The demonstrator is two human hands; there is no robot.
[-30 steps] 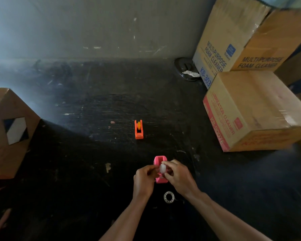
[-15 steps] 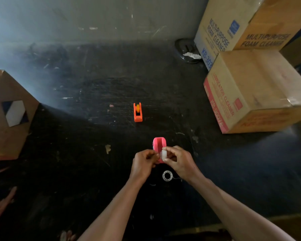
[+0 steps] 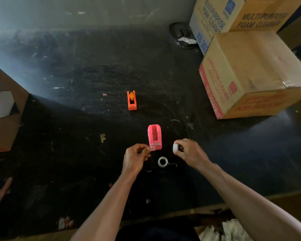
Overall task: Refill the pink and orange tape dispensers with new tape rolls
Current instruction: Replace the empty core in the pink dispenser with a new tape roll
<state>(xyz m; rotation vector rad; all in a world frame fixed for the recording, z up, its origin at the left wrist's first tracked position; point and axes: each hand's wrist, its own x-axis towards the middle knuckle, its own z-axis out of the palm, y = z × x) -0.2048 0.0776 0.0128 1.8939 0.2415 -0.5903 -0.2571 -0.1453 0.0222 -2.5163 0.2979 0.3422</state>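
New roll in my right hand, pink dispenser waiting empty

My right hand (image 3: 189, 152) has its fingers (image 3: 178, 142) clamped on the small white tape roll (image 3: 175, 148), light, stiff and best held by its rim; my left hand (image 3: 135, 156) pinches what seems a clear tape end at the pink tape dispenser (image 3: 154, 136), which stands on the counter (image 3: 94, 75) just beyond. A spent core (image 3: 162, 161) lies between my wrists. The orange tape dispenser (image 3: 131, 100) sits farther off; cardboard boxes (image 3: 250, 70) stand well clear.
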